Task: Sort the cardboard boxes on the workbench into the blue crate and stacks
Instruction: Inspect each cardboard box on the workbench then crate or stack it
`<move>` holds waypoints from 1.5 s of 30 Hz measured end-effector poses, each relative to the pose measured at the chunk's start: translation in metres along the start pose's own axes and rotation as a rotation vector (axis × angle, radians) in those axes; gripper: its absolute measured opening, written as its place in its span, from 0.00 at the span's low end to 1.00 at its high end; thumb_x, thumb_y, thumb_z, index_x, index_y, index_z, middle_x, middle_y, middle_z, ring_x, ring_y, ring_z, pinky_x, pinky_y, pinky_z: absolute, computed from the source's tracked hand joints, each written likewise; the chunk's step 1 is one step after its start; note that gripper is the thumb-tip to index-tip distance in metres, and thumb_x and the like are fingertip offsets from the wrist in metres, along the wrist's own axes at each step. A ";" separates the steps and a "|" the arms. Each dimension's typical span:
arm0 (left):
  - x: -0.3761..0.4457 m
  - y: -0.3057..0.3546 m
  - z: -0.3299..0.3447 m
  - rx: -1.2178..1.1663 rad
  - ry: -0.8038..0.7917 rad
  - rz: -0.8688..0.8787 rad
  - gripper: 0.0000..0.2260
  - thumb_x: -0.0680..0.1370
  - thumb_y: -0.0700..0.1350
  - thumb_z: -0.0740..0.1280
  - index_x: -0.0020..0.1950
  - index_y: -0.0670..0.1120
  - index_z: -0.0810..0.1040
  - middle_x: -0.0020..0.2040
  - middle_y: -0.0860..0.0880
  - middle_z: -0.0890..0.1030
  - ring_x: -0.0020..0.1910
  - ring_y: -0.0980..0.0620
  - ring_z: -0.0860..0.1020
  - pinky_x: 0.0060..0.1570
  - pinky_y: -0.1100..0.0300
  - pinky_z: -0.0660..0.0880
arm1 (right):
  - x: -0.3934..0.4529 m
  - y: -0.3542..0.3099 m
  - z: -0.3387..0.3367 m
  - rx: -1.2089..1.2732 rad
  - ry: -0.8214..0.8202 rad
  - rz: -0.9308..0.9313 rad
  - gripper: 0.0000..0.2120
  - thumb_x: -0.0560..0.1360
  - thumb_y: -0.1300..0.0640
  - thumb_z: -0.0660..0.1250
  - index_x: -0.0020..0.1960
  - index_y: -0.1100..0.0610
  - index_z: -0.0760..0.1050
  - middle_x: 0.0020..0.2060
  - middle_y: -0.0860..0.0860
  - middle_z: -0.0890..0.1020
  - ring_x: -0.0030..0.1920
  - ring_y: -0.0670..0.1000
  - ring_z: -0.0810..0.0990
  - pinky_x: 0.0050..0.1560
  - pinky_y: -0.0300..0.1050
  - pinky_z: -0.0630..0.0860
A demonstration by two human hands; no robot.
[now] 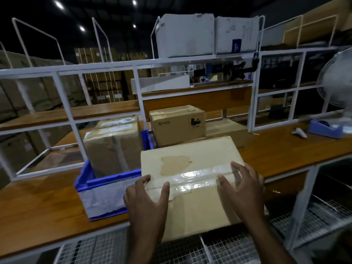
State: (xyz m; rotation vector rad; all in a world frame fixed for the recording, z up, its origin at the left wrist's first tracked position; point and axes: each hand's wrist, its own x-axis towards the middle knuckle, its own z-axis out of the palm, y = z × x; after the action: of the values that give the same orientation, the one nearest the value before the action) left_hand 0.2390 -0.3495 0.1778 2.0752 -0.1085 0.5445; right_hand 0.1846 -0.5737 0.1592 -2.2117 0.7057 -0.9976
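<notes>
A large taped cardboard box (190, 161) lies at the front of the wooden workbench (38, 202), its near end past the bench edge. My left hand (146, 201) grips its near left corner, thumb on top. My right hand (240, 187) rests spread over the tape at its right side. Left of it stands the blue crate (106, 189) with a tall brown box (114, 147) inside. Behind, a smaller printed box (177, 124) sits on a flat carton (232, 132).
A white metal shelf frame (72, 119) rises behind the bench, with two grey-white boxes (207, 35) on its top. A fan (337, 80), a blue tape dispenser (323, 128) and a white handheld device (299, 132) sit at the right. Wire baskets (228, 248) hang under the bench.
</notes>
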 end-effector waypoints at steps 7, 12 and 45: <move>0.009 0.014 0.057 0.044 -0.034 0.012 0.25 0.75 0.60 0.72 0.68 0.52 0.73 0.66 0.48 0.71 0.66 0.49 0.65 0.59 0.54 0.66 | 0.043 0.039 0.009 0.004 -0.051 0.030 0.28 0.73 0.41 0.71 0.70 0.49 0.72 0.72 0.54 0.70 0.71 0.57 0.64 0.67 0.60 0.67; 0.031 0.015 0.093 0.034 -0.045 0.024 0.25 0.75 0.59 0.72 0.68 0.51 0.74 0.66 0.47 0.73 0.67 0.49 0.66 0.60 0.55 0.65 | 0.078 0.052 0.026 -0.017 -0.051 0.025 0.28 0.74 0.42 0.71 0.70 0.49 0.72 0.71 0.54 0.71 0.69 0.58 0.64 0.66 0.60 0.68; 0.183 -0.027 0.275 0.423 -0.454 -0.113 0.51 0.70 0.73 0.68 0.83 0.51 0.49 0.84 0.49 0.49 0.81 0.46 0.49 0.74 0.44 0.61 | 0.283 0.098 0.178 -0.437 -0.693 -0.061 0.50 0.67 0.24 0.65 0.79 0.47 0.53 0.80 0.53 0.52 0.78 0.62 0.52 0.73 0.63 0.57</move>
State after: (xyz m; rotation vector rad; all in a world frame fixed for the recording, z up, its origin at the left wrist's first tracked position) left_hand 0.5030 -0.5380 0.1104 2.5723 -0.1478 0.0139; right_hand 0.4665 -0.7757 0.1269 -2.7252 0.5574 -0.0460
